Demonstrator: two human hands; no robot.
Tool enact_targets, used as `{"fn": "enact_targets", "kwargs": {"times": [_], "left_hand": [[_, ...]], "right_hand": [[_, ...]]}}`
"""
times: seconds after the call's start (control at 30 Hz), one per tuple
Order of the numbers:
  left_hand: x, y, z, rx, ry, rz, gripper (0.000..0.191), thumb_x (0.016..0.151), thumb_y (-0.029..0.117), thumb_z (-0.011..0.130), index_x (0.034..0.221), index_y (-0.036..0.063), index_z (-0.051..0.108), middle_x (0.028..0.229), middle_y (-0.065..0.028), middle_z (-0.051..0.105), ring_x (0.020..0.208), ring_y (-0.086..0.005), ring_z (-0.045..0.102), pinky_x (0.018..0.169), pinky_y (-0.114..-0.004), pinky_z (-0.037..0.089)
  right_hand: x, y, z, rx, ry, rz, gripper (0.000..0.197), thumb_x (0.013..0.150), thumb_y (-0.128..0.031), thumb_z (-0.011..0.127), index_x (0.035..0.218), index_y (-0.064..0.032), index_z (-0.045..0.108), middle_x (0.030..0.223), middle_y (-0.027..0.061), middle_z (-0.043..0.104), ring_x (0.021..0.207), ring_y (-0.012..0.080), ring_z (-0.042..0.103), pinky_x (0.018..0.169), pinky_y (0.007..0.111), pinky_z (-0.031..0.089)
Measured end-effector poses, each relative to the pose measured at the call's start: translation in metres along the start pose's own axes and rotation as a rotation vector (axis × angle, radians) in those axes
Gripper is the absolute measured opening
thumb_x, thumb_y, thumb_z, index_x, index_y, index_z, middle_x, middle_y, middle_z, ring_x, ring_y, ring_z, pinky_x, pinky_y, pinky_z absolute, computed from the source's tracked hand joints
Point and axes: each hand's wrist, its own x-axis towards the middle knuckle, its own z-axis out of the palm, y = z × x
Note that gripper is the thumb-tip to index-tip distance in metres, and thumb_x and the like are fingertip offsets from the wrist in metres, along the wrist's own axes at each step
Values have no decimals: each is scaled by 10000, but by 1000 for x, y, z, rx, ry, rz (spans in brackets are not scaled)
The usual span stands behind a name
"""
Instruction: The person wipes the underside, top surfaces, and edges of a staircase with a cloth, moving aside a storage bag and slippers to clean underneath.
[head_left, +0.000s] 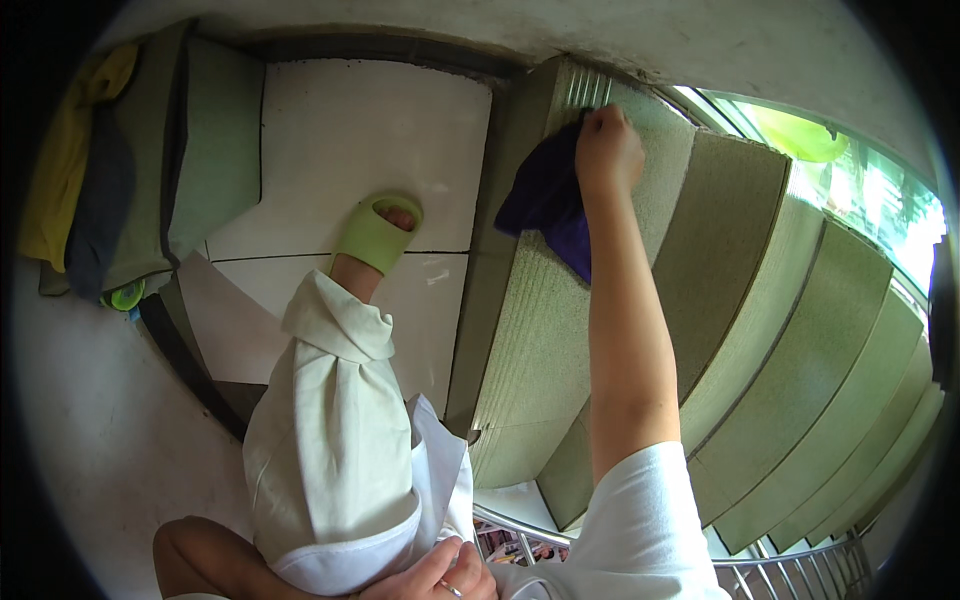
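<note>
A dark purple cloth (551, 191) lies bunched over the ribbed front edge of a speckled stone stair tread (536, 345). My right hand (611, 146) is closed in a fist on it, pressed down near the wall end of that step. Part of the cloth hangs past the edge, and some is hidden behind my forearm. At the bottom of the view, my left hand (446, 574) rests in front of my body with its fingers bent and a ring on one of them. Whether it grips the shirt there is not visible.
More steps (802, 315) run off to the right, beside a bright window (870, 172). A metal railing (525, 529) borders them below. My foot in a green slipper (375, 232) stands on pale floor tiles (375, 142). Yellow cloth (60, 180) and grey cloth (101, 202) drape over the left step.
</note>
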Motion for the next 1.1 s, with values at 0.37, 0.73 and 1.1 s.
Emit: {"fn": "enact_targets", "kwargs": {"times": [0.37, 0.73, 1.1], "left_hand": [[3, 0, 4, -19, 32, -30, 189, 778, 219, 481, 818, 53, 562, 826, -97, 545, 892, -247, 550, 905, -405, 445], [2, 3, 2, -39, 17, -14, 213, 786, 240, 473, 833, 54, 567, 837, -99, 557, 912, -253, 555, 923, -411, 435], [2, 1, 1, 34, -12, 16, 229, 806, 246, 458, 866, 53, 564, 863, -105, 565, 931, -255, 556, 926, -416, 431]], "right_hand": [[-2, 2, -8, -45, -140, 64, 136, 856, -221, 541, 826, -95, 584, 928, 94, 632, 815, 350, 618, 685, 444, 497], [-1, -2, -8, -21, -72, 72, 100, 835, -195, 560, 807, -105, 593, 873, 84, 640, 791, 338, 620, 664, 443, 493], [10, 25, -5, 89, -13, 94, 120, 833, -202, 583, 773, -98, 584, 830, 87, 640, 777, 319, 618, 657, 429, 491]]}}
